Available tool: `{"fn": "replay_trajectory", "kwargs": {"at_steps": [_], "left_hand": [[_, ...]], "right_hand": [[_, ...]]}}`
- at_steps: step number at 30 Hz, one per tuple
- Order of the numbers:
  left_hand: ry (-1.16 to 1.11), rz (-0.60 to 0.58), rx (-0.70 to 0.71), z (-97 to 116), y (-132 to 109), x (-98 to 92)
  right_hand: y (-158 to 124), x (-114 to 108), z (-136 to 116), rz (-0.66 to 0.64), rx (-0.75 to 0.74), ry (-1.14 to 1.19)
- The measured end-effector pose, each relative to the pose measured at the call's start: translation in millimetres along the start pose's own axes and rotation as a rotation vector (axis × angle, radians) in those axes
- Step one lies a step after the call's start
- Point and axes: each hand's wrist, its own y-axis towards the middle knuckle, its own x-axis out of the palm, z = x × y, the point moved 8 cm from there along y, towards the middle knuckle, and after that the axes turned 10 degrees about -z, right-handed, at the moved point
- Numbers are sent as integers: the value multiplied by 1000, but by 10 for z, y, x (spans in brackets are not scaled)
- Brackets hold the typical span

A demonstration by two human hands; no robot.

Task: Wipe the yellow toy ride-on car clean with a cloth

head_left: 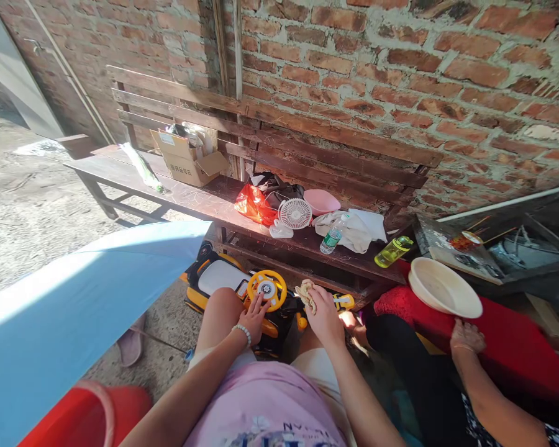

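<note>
A: Where do your hands sit just now?

B: Your left hand (254, 318) lies with fingers spread loosely on the lower rim of the yellow steering wheel (266, 289) of the toy ride-on car (228, 282), which stands on the ground right in front of your knees, below the wooden bench (200, 200). Your right hand (323, 313) is curled around a crumpled pale cloth (305, 293), pinching it just beside the wheel.

A: Why hold them so?

B: My guess is that the flat left hand steadies the wheel, while the bunched cloth gives the right one a firm wad to press with.

A: And the count?

B: One toy car, one wheel, one cloth in your grip. On the bench: one small white fan (294, 215), one pink bowl (322, 201), two bottles, a clear one with a green label (331, 236) and a yellow-green one (394, 251) lying on its side, plus one cardboard box (186, 160). Another person's hand (466, 336) rests on a red cushion (503, 335) near one cream basin (443, 288), well apart from you.
</note>
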Motion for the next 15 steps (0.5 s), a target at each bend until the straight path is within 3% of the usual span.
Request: {"fn": "replay_trajectory", "kwargs": {"at_steps": [3, 7, 11, 15], "left_hand": [[-5, -10, 8, -13, 8, 6], [-9, -25, 20, -21, 2, -1], [3, -29, 12, -8, -35, -39], [-10, -34, 24, 24, -82, -86]], "right_hand": [[221, 187, -368, -210, -59, -240], [360, 643, -544, -467, -42, -491], [461, 1101, -574, -599, 44, -609], [504, 1412, -687, -570, 54, -530]]}}
